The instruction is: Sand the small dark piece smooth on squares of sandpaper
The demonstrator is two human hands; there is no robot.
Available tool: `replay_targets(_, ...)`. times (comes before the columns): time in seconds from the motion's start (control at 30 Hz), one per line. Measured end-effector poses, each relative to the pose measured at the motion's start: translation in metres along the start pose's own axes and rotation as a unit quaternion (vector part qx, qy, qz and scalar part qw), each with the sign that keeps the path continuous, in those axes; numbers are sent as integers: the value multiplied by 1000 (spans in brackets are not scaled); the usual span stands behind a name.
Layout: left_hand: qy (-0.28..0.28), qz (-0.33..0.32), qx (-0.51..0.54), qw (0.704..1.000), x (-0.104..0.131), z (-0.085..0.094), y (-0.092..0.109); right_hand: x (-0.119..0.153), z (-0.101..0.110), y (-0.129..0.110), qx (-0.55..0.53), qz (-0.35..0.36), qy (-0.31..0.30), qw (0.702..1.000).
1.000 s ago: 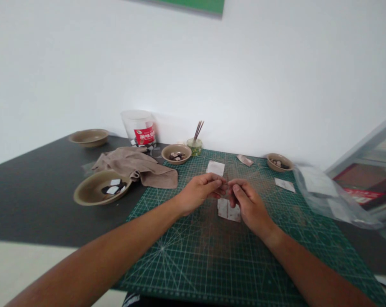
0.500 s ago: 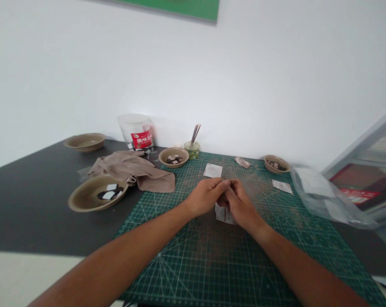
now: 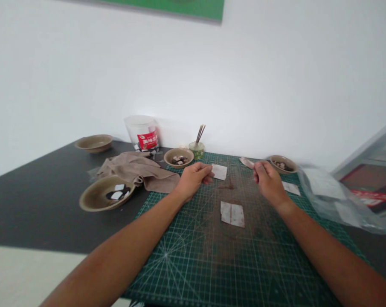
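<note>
My left hand (image 3: pixel 194 178) is closed, thumb against curled fingers, just left of a white square sheet (image 3: pixel 219 171). Whatever may be in its fingers is too small or hidden to make out. Over the right part of the green cutting mat (image 3: pixel 212 264), my right hand (image 3: pixel 267 179) is closed in a pinch, and its contents cannot be made out either. A creased, stained white square sheet (image 3: pixel 232 214) lies on the mat between my forearms. Behind the right hand are a crumpled strip (image 3: pixel 246 162) and a small bowl of dark and pale pieces (image 3: pixel 282 170).
To the left are a bowl with black and white pieces (image 3: pixel 93 204), a brown cloth (image 3: pixel 159 179), a clear tub (image 3: pixel 140 128) and another bowl (image 3: pixel 93 147). A small bowl (image 3: pixel 167 161) and a jar with sticks (image 3: pixel 195 150) stand behind. Plastic bag (image 3: pixel 355 213) at right.
My hands were together over the creased sheet; now they are apart, the left moved left and the right moved right. The creased sheet is uncovered, and the view has shifted slightly.
</note>
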State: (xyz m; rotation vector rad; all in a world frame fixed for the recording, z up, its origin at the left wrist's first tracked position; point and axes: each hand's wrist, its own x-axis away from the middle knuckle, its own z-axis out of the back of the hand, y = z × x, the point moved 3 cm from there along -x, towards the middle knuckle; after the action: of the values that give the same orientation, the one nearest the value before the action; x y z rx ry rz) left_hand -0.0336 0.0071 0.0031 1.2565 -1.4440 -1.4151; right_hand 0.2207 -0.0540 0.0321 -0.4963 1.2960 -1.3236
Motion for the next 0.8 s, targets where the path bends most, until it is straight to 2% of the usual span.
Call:
replay_targets(0.1,12,6,6,1000,-3,2,-4,-3,10,22,-5,-29,49,998)
replay_targets(0.23,4,30,40,999,-3,1,-7,1,17,37,-30,-51,54,997)
replay_targets(0.43,-32,64,114,991,1,-2,-11,4,18,34,-67,-59,44,995)
replay_targets(0.8,-74,65,166,981,5,-3,-10,8,14,28,-79,-56,30,995)
